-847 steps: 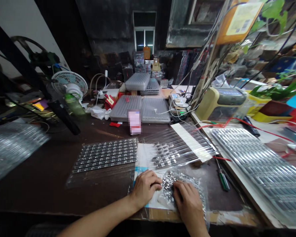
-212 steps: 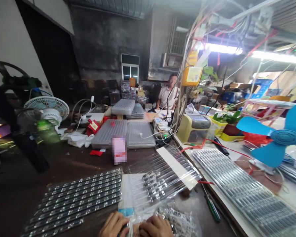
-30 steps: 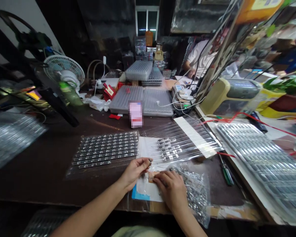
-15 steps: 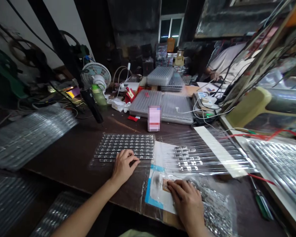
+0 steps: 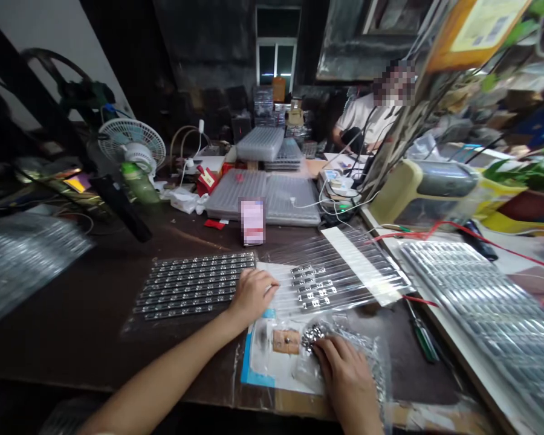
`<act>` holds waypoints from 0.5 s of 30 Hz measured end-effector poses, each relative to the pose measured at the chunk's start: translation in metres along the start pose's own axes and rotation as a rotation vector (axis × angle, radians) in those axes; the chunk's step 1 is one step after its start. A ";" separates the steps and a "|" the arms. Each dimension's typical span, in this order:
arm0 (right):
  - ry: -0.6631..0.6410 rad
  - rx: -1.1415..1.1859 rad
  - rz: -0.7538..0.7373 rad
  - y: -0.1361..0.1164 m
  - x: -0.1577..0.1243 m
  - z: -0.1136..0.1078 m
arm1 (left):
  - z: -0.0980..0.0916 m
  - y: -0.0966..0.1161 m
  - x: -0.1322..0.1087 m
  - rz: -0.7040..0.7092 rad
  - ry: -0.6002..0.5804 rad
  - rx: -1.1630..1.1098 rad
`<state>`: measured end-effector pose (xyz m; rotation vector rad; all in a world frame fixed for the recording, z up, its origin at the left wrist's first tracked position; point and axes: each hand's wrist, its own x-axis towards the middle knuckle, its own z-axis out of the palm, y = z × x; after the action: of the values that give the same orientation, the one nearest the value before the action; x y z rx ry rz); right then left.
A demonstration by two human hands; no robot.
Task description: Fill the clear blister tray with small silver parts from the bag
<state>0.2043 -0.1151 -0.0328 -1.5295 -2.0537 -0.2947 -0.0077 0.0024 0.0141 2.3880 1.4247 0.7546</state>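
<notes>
The curled right hand lies just near and right of a heap of small silver metal parts in a clear plastic bag, its grip unclear, while the open left hand rests farther left, empty, on white paper.

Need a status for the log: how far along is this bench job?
Done: a block of metal-part strips lies on the left. In hand: the right hand is at the clear bag of loose parts; the left hand rests by the strips. Remaining: the clear channelled sheet holds only a few rows.
</notes>
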 end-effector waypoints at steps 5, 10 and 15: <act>0.025 -0.018 0.041 -0.002 -0.003 0.002 | 0.030 0.013 0.053 -0.030 -0.012 -0.028; 0.056 -0.044 0.077 -0.001 -0.007 0.005 | 0.040 0.004 0.068 -0.055 -0.040 -0.047; 0.018 0.001 0.060 -0.005 -0.008 -0.004 | 0.034 -0.005 0.057 -0.071 -0.050 -0.061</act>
<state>0.2024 -0.1254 -0.0328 -1.5794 -1.9901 -0.2835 0.0293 0.0558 0.0001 2.2817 1.4372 0.7048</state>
